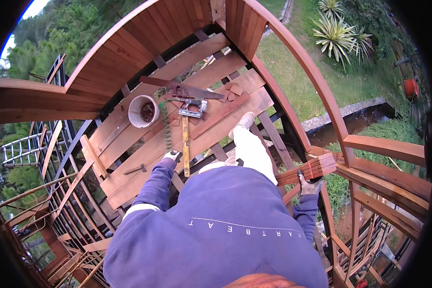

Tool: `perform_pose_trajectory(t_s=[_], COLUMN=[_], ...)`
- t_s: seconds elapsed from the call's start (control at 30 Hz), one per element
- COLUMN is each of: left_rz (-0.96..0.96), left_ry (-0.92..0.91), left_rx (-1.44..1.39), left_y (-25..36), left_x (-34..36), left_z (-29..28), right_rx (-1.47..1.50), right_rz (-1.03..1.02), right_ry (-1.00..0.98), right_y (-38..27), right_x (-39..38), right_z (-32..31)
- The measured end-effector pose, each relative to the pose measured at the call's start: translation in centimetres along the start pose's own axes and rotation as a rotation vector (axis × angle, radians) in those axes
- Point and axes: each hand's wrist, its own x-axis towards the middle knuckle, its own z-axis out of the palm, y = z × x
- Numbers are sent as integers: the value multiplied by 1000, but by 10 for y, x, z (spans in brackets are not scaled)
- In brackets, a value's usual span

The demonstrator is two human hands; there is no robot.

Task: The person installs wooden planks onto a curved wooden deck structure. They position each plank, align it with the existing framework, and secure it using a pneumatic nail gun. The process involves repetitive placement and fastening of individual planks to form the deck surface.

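On brown flat wooden boards [120, 181] stands a white round bucket [134, 115], reddish-brown wood scraps [148, 112] in it. Right of the bucket lies a black-and-silver metal nail gun [193, 109]; right and nearer the person, a long yellow level [186, 144]; straight nearer, a brown-handled hammer [142, 168]; well right and nearer, a reddish-brown rectangular wooden bundle [320, 166] in the right grip [308, 184].

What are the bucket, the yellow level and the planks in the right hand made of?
The bucket looks like plastic: smooth, off-white, with a rounded rim.
The yellow level may be painted metal; its straight, slim body suggests that, but plastic is possible.
The planks look like wood: reddish-brown with squared ends, finish unclear.
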Motion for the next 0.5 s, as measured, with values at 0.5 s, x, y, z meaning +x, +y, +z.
perform_pose_trajectory(t_s=[0.5], left_rz=[64], left_ry=[48], left_rx=[60], left_y=[129], left_x=[101], left_z=[-63], right_rx=[-78], right_rz=[-275], right_ry=[-313], right_y=[-159], right_x=[260], right_z=[123])
